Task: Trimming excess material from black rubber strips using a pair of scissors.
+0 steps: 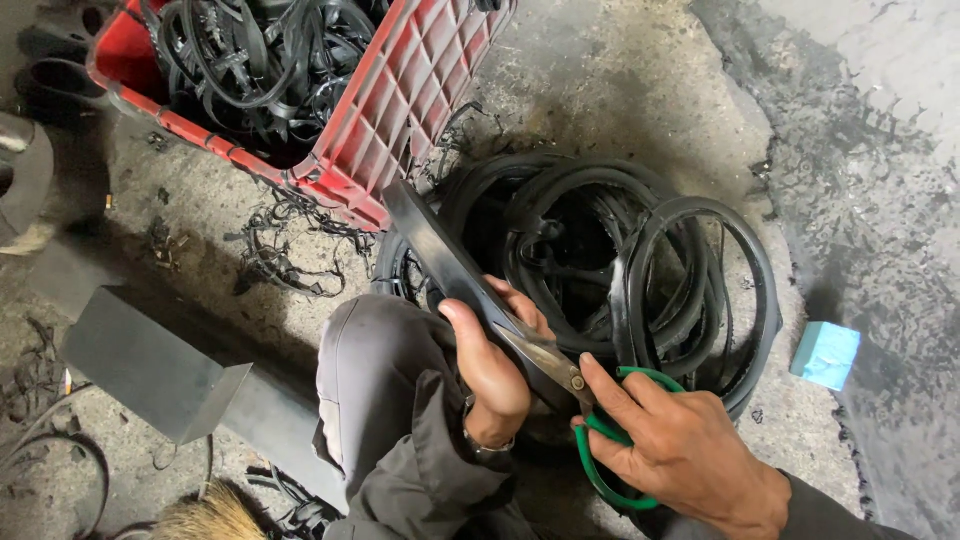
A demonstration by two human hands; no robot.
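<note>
Our left hand [492, 372] is closed around a flat black rubber strip [430, 243], with the thumb on the near face and the fingers wrapped behind. The strip runs up and away from the hand toward the red crate [400, 110]. Our right hand [680, 445] is closed through the green handles of the scissors [560, 370]. The blades lie against the strip just beside the left thumb. We cannot tell whether the blades are parted or shut on the rubber at this point.

State of the work, as we judge it:
- The strip in hand is uncut along its visible length above the left hand.
- A pile of black rubber rings [610, 260] lies on the concrete floor [620, 80] beyond the hands, whole and looped; these appear unprocessed.
- Thin rubber trimmings [280, 250] lie scattered on the floor near the crate's near corner, which suggests that some cutting is complete.

Containers:
- The red crate is a slotted plastic type, standing toward the far left of the floor. It holds a tangled load of black rubber strips and bands [250, 50], filling it close to the rim.

Other items: a pale blue block [826, 354] at the right edge of the floor, and a grey metal angle piece [150, 365] at the left.
</note>
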